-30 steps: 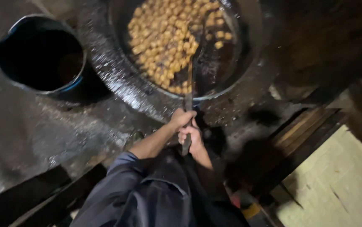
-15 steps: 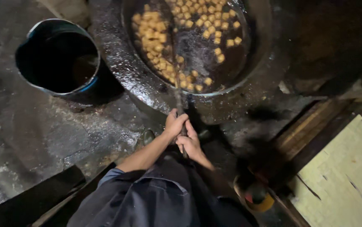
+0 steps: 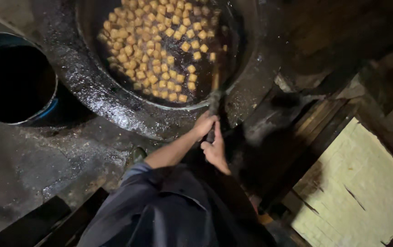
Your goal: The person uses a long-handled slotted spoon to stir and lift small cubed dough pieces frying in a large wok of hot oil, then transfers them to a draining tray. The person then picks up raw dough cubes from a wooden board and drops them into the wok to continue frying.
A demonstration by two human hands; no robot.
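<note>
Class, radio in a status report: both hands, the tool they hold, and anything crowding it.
Left hand and right hand grip long dark stirring handle. Golden cubes in big black wok. Dark bucket sits apart.

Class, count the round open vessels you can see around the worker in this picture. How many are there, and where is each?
2. The big blackened frying pan sits at top centre, full of golden cubes. The dark bucket stands at the left edge, partly cut off. Others may lie outside the frame.

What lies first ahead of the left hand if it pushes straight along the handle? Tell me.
The left hand points up the dark handle toward the big wok's rim. It would probably meet that rim first, then the golden fried cubes; depth is unclear.
</note>
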